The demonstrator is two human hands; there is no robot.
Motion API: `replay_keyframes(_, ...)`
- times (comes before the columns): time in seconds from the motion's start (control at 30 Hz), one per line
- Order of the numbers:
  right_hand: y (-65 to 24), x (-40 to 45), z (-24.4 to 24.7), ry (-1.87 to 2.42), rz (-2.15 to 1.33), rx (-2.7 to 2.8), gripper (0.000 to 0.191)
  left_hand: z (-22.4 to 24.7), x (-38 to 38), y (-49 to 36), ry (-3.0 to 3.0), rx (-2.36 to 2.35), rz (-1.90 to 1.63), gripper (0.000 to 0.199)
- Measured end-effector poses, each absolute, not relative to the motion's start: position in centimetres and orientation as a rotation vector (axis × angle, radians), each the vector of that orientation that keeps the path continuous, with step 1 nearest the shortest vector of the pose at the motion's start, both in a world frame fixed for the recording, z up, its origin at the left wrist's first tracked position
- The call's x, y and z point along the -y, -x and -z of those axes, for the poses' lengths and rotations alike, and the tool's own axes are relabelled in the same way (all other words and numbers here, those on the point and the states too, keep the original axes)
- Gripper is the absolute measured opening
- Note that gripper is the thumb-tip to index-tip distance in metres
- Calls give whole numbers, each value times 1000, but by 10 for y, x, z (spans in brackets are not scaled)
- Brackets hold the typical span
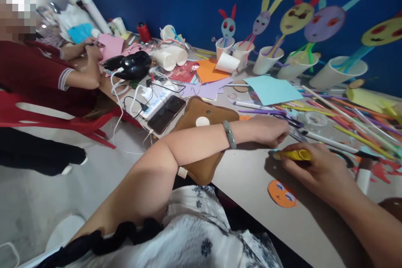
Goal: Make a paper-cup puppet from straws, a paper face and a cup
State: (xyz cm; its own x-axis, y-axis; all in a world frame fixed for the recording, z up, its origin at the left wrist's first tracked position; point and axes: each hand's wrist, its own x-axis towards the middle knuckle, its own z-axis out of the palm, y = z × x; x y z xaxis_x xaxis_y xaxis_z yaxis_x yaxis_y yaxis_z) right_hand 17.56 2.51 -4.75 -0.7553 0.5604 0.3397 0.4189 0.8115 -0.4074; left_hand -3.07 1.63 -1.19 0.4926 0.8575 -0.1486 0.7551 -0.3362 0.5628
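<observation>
My right hand [317,167] is closed around a short yellow tube [297,155], its open-looking end facing right, above the white table. My left hand [271,130], a bracelet on its wrist, is curled beside a pair of scissors [290,120]; what its fingers hold, if anything, is hidden. Below my right hand an orange paper face [282,194] with drawn eyes and mouth lies flat on the table [245,201]. Under my left forearm sits a brown cushion [191,127] with a white spot.
Several white cups [267,60] with paper bunny faces on sticks stand along the blue wall. Coloured sticks [354,121] and light-blue paper [273,88] lie behind my hands. A phone [167,114] and power strip [158,100] lie left. Another person [40,75] sits further left.
</observation>
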Motion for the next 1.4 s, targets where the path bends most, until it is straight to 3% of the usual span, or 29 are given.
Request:
replay_keyframes(0.27,-170,-26,46,854,-480,2558,11,9,-16,31,-2118,-1312,-272,13)
replay_keyframes(0.53,-174,-24,49,902,-408,2516,12,12,-17,30,-2145,-1325,-229,4)
replay_keyframes(0.73,-171,-21,38,903,-520,2553,6,11,-15,26,-2143,-1411,-198,13)
replay_keyframes(0.93,-177,-20,34,1062,-562,2385,13,7,-13,26,-2086,-1393,-193,13)
replay_keyframes(1.4,-176,-18,38,987,-565,2548,10,6,-11,23,-2085,-1430,-174,12)
